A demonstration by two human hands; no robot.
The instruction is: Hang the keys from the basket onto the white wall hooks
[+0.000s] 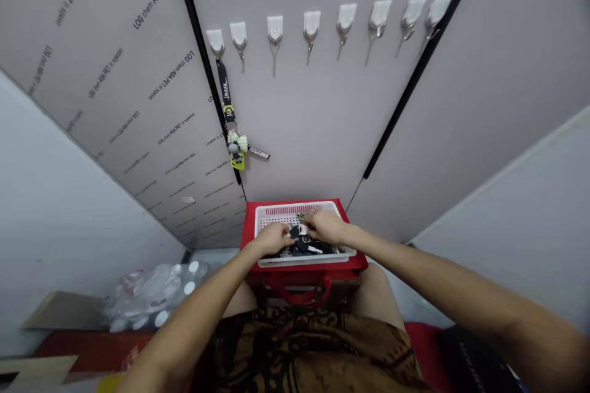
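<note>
A white plastic basket (259, 221) rests on a red box-like bag (251, 212) in front of my knees. Both my hands reach into it from either side. My left hand (273, 238) pinches the left side of a dark keychain (302, 244) with a black strap and a pale tag. On the other side, my right hand (326, 226) has its fingers closed on the same bundle near the pale part. Other dark small items lie under and beside it, partly hidden. A similar keychain (236, 146) with a small figure hangs by its black strap from the leftmost wall hook (215, 42).
Several white adhesive hooks (311, 23) run in a row along the grey wall panel ahead. Black strips (410, 83) edge the panel. Plastic bottles (159, 295) in clear wrap stand on the floor at left. A black box (468, 359) lies at lower right.
</note>
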